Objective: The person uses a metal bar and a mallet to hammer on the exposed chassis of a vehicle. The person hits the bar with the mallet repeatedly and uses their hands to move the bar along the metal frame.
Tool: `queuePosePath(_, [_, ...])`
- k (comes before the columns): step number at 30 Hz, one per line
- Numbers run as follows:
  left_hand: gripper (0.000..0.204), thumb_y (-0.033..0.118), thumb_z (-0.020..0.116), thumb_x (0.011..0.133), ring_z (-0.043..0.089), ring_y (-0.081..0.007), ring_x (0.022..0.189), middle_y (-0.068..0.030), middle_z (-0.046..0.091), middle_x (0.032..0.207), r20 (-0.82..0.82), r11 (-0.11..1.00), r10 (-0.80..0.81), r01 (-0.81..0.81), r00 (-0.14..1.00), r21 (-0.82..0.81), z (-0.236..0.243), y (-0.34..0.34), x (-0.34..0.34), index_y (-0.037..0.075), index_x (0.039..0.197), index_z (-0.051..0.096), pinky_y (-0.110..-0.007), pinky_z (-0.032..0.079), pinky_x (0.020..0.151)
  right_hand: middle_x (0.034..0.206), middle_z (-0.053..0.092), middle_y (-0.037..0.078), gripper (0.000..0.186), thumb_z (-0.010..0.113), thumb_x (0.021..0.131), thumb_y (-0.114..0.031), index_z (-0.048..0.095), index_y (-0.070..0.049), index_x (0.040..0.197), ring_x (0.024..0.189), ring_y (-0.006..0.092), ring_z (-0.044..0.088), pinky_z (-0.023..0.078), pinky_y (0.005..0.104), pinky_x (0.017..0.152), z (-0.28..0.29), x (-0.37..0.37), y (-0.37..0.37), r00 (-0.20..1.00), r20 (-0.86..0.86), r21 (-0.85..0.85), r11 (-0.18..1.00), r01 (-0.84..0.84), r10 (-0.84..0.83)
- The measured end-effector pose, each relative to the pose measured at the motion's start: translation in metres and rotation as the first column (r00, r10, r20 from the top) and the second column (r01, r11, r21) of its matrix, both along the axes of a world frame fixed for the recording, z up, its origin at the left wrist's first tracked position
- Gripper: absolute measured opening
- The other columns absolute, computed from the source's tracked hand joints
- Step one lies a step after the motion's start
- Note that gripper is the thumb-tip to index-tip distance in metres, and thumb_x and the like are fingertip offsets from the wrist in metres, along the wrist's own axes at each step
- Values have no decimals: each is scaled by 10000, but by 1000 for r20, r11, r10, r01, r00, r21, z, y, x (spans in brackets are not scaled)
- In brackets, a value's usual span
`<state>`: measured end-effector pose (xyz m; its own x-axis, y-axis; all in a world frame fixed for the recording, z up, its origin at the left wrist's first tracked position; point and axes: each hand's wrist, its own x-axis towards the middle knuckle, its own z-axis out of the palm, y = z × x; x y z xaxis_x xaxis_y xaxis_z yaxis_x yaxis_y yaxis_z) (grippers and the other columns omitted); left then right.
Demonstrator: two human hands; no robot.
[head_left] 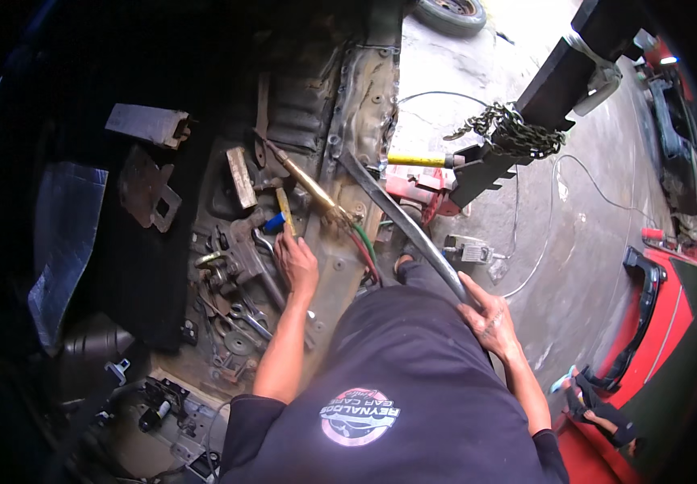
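Right hand (487, 316) wrapped firmly around the near part of a long metal bar (403, 219) — left hand (296, 264) with its fingers at a yellow stick (285, 208), their hold impossible to tell.
The bar slants away from the right hand to the edge of a metal floor panel (339, 278); whether its tip touches is unclear. At lower left, an open recess (140, 452) contains dark fittings (159, 403). Just beside the left forearm, wrenches (251, 321) lie among loose metal parts, and a blue piece (274, 222) sits against the stick. Beyond lies a brass-coloured torch (308, 184) with red and green hoses (364, 246) — farther out, a chain (518, 133) loops around a black post (554, 89), and a tyre (451, 16) lies on the floor.
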<state>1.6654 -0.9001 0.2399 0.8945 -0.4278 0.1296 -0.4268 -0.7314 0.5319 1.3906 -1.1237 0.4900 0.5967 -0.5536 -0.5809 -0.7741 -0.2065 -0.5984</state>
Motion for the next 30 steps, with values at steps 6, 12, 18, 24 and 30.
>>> queuePosePath(6, [458,74,562,975,516,-435,1234,-275,592,1254,-8,1000,-7,7,1000,-18,5,-3,0,-56,1403,467,-511,398,1058,1112,702,267,600,708,885,-117,548,-122,1464,932,403,732,547,398,831,-2,-10,0,1000,15,-20,999,-26,27])
queuePosePath(12, [460,62,559,968,516,-435,1226,-277,593,1242,8,998,-20,20,1000,-61,1,-4,1,-58,1402,464,-509,401,1054,1194,694,249,585,734,880,-158,569,-114,1440,1067,395,705,551,417,898,-5,-15,3,997,-1,-30,997,-72,72])
queuePosePath(18, [463,64,550,970,514,-435,1220,-282,591,1236,-16,998,-1,0,1000,-58,5,-4,0,-43,1411,459,-511,407,1046,1178,696,258,568,737,886,-174,579,-98,1426,1076,402,698,551,420,897,-8,-24,2,994,22,-63,992,-105,107])
queuePosePath(24, [453,71,549,970,525,-432,1211,-279,598,1224,1,998,-2,2,1000,-60,4,-4,0,-41,1402,467,-503,408,1049,1112,714,261,565,742,886,-181,582,-92,1421,1010,399,720,553,416,857,-15,-36,4,995,83,-61,997,-56,61])
queuePosePath(30, [452,72,560,967,530,-430,1207,-271,602,1220,20,999,2,-1,1000,-39,-1,-2,0,-45,1394,470,-502,415,1042,996,729,247,559,746,855,-163,611,-66,1388,840,272,734,537,365,803,-18,-42,5,996,71,-56,998,-42,46])
